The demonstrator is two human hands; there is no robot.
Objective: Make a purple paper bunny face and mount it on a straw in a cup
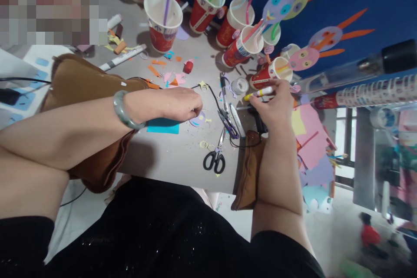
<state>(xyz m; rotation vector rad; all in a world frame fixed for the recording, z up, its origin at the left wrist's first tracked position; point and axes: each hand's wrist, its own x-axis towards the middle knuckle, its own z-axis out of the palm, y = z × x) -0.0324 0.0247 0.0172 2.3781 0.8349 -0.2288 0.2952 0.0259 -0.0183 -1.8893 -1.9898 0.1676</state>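
My left hand (184, 103) is low over the table with its fingers curled down, and whatever they may pinch is hidden. Right beside its fingertips lies a small purple paper disc (197, 120) with a yellow and blue face. Under the wrist, a bright blue paper sheet (164, 125) shows in part. Off to the right, my right hand (276, 103) has thumb and fingers closed about a yellow and white marker (259, 94). Between the hands are black-handled scissors (215, 161), purple-handled scissors (229, 125) and a roll of clear tape (240, 86).
Red paper cups (163, 30) with straws and paper rabbit faces (280, 6) line the back. Brown cushions lie under the left arm (94, 80) and beside the right arm (249, 173). Paper scraps (174, 79) litter the table. Pink paper (309, 139) is at right.
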